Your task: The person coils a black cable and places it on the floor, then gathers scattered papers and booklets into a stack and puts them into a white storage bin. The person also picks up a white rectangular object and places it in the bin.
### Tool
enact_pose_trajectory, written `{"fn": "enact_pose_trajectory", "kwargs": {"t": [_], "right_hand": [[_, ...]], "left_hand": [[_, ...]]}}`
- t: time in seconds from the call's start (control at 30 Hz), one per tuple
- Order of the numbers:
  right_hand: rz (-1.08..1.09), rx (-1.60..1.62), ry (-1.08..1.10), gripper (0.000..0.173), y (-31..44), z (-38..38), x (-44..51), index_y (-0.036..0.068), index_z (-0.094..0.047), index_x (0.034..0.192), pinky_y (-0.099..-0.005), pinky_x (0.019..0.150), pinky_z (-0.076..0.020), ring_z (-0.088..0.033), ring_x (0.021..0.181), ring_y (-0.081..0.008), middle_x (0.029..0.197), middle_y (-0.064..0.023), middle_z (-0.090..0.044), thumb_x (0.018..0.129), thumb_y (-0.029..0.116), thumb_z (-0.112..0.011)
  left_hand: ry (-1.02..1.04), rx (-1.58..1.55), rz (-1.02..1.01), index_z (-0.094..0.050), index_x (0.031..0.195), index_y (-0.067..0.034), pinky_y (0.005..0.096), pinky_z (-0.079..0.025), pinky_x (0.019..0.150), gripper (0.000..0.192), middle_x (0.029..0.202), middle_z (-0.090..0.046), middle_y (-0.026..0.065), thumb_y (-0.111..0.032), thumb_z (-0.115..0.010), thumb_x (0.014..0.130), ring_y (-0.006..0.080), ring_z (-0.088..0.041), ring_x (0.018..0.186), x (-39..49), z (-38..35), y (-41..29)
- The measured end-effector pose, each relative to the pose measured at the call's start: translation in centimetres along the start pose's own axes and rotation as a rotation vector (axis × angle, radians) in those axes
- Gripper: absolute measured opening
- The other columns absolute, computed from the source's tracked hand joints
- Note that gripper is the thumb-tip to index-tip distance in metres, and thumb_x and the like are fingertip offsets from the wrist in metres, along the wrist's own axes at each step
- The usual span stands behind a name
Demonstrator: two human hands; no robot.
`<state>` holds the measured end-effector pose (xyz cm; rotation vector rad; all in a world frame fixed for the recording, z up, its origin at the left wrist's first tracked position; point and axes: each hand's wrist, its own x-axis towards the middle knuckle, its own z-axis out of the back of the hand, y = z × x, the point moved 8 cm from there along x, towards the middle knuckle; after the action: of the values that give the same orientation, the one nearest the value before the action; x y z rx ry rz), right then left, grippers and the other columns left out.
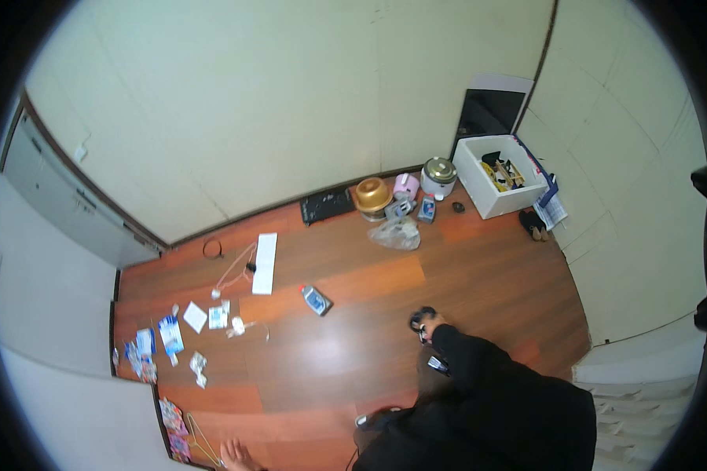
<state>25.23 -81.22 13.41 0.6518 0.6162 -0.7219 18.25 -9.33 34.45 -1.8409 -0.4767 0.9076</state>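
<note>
My right hand (433, 327), at the end of a black sleeve, is closed around a dark object (422, 318) with rounded edges; its kind is unclear. Just below, a small black item with a pale label (439, 365) shows beside my leg. My left hand (235, 454) is at the bottom edge, fingers spread and holding nothing, right of a yellowish clothes hanger (202, 438). Between the hands and the wall, a grey bottle with a blue label and red cap (316, 301) lies on the wood floor.
Small packets (171, 335), a pink hanger (235, 266) and a white board (265, 264) lie at left. Along the wall stand a black panel (327, 206), a golden pot (373, 193), a rice cooker (438, 176) and a white foam box (498, 205). A plastic bag (396, 234) lies before them.
</note>
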Motion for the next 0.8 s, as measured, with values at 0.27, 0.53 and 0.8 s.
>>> {"fn": "enact_pose_trajectory", "kwargs": {"t": [0.27,0.53,0.8], "right_hand": [[-0.395,0.458,-0.042,0.038,-25.3,8.7,11.3,0.007,-0.057,0.12,-0.0406,0.081,-0.0521,-0.064,0.095,-0.0268,0.103,-0.0175,-0.066,0.087,0.026,-0.059],[-0.076,1.847,-0.409,0.027,-26.4,41.6,24.6,0.021,-0.056,0.104,-0.0397,0.07,-0.0461,-0.053,0.086,-0.0145,0.093,0.0008,-0.055,0.087,0.04,-0.061],[0.156,0.431,-0.807,0.029,-18.9,59.9,22.1,0.009,-0.061,0.106,-0.0406,0.074,-0.0481,-0.06,0.093,-0.0249,0.099,-0.0108,-0.063,0.083,0.027,-0.058]], "left_hand": [[-0.267,0.152,0.114,-0.04,0.136,-0.01,0.0419,-0.041,0.099,0.056,0.135,-0.046,0.0129,-0.043,-0.046,0.09,0.0265,-0.047,0.119,-10.8,-6.6,1.2],[-0.053,0.231,0.035,-0.029,0.143,-0.004,0.0431,-0.034,0.105,0.066,0.145,-0.034,0.018,-0.042,-0.047,0.092,0.0346,-0.041,0.125,-21.4,-33.5,3.2],[-0.11,0.218,0.039,-0.036,0.137,-0.002,0.0447,-0.032,0.107,0.053,0.139,-0.041,0.0172,-0.034,-0.044,0.095,0.0315,-0.04,0.129,-24.1,-37.4,4.3]]}}
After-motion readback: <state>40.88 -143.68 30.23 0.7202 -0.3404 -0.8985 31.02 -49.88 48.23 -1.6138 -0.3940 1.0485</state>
